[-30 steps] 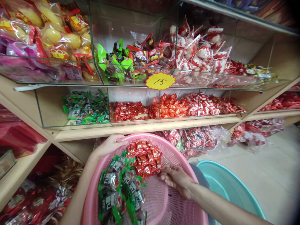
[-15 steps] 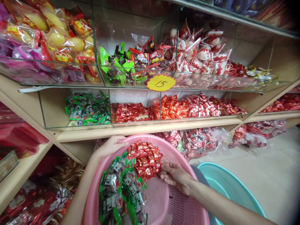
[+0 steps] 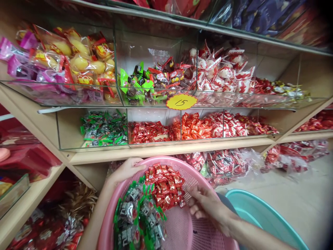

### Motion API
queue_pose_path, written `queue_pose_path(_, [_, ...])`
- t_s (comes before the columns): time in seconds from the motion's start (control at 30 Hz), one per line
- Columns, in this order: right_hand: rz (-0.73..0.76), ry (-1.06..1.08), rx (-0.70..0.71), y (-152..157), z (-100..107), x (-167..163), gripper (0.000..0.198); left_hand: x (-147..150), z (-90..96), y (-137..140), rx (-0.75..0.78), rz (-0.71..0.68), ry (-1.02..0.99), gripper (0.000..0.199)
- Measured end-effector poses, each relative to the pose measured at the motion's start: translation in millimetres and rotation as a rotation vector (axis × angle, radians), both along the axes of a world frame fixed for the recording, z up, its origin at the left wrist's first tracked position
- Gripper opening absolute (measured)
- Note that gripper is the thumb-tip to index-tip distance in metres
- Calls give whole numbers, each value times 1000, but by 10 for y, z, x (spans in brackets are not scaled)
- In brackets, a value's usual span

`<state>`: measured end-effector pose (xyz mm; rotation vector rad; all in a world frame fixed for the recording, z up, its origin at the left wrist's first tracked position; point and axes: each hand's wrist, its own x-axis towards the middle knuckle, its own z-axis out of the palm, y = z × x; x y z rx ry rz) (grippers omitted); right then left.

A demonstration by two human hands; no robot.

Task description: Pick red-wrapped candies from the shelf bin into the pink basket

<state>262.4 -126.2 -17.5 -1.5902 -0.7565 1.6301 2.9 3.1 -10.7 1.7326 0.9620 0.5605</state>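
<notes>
The rim of a pink plastic basket [image 3: 179, 227] is gripped at its far left by my left hand [image 3: 130, 169]. Over the basket's right side is my right hand [image 3: 208, 205], fingers loosely curled and somewhat apart, with nothing visible in them. Just left of its fingertips lies a heap of small red wrapped candies [image 3: 168, 187]. Clear-and-green wrapped sweets [image 3: 140, 215] fill the left side of the basket. The basket's mesh floor shows between the sweets and my right forearm.
Ahead, a lower glass-fronted shelf holds green packets [image 3: 105, 128] and red candies [image 3: 149, 132]. Above it are larger packets and a yellow price tag [image 3: 181, 101]. A turquoise tub [image 3: 262, 215] stands at right. Bagged sweets [image 3: 226, 163] lie under the shelf.
My right hand has drawn back slightly from the red candies toward the right. My left hand keeps its hold on the rim. The whole view has shifted, with the shelves lower in the picture.
</notes>
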Motion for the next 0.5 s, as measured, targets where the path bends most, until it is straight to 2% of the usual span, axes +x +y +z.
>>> queue_pose_path(0.07, [112,-129,175,141,250,-27,35,2,-22,10,-5,5,-19,32])
queue_pose_path(0.13, [254,-281,450,386,543,-73,31,8,-38,16,-1,18,-26,32])
queue_pose_path(0.23, [422,-589,863,914,935,-182,21,14,-41,14,-4,38,-29,33])
queue_pose_path(0.3, [529,-881,1025,1312,1089,-281,15,12,-36,11,1,45,-33,33])
queue_pose_path(0.37, [635,-1239,1093,1683,1137,-388,13,6,-35,12,14,47,-21,34])
queue_pose_path(0.43, [787,-1523,1010,1982,1099,-491,25,-4,-43,18,28,60,5,34])
queue_pose_path(0.5, [882,-1657,899,2192,1012,-575,38,-14,-56,24,29,69,12,35])
